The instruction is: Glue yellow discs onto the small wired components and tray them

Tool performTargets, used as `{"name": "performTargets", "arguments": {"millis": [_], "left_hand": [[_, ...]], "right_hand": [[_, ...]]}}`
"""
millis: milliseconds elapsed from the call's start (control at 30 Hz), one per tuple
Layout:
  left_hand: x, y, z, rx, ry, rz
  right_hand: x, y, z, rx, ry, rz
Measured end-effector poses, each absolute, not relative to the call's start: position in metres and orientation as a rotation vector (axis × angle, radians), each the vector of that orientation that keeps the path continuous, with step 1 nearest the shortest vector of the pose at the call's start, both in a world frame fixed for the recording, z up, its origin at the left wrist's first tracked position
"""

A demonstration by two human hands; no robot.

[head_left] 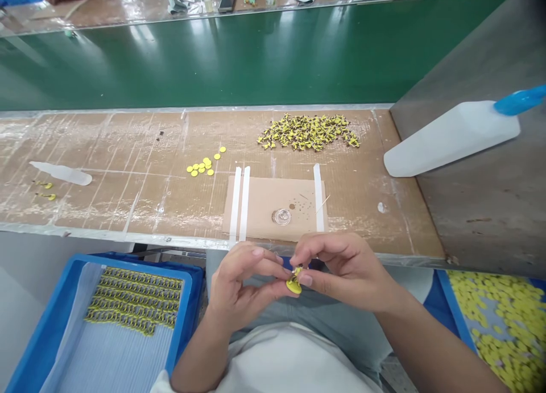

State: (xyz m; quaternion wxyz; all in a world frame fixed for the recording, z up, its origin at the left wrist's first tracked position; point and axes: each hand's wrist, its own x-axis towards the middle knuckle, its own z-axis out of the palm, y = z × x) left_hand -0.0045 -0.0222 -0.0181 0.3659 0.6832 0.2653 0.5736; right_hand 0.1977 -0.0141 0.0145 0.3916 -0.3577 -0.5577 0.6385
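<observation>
Both hands, left hand (239, 282) and right hand (341, 268), pinch a tiny yellow disc (293, 285) by its rim; it looks light, stiff, easily dropped.

Glossy green belt (239, 57), worn brown bench (128, 194) with matt card (273, 202), smooth blue plastic tray (46, 325).

Small yellow disc (293, 286) with a dark-and-yellow piece (296, 272) set on top, pinched between fingertips of left hand (239, 285) and right hand (341, 271), held above the lap, just before the workbench edge.
</observation>
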Motion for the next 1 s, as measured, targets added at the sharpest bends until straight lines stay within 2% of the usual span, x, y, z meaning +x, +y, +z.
{"name": "performTargets", "arguments": {"millis": [400, 500, 667, 1000], "left_hand": [[-0.005, -0.027, -0.011, 1.771, 0.663, 1.396], [-0.001, -0.032, -0.014, 1.682, 0.801, 1.505], [0.007, -0.052, -0.028, 1.381, 1.09, 1.64], [-0.028, -0.079, -0.047, 1.303, 1.382, 1.599]], "right_hand": [[0.195, -0.012, 0.019, -0.875, -1.368, 1.75], [0.19, -0.015, 0.016, -0.978, -1.185, 1.771], [0.175, -0.02, 0.002, -1.142, -0.996, 1.61], [0.131, -0.028, -0.022, -1.239, -1.21, 1.727]]}}
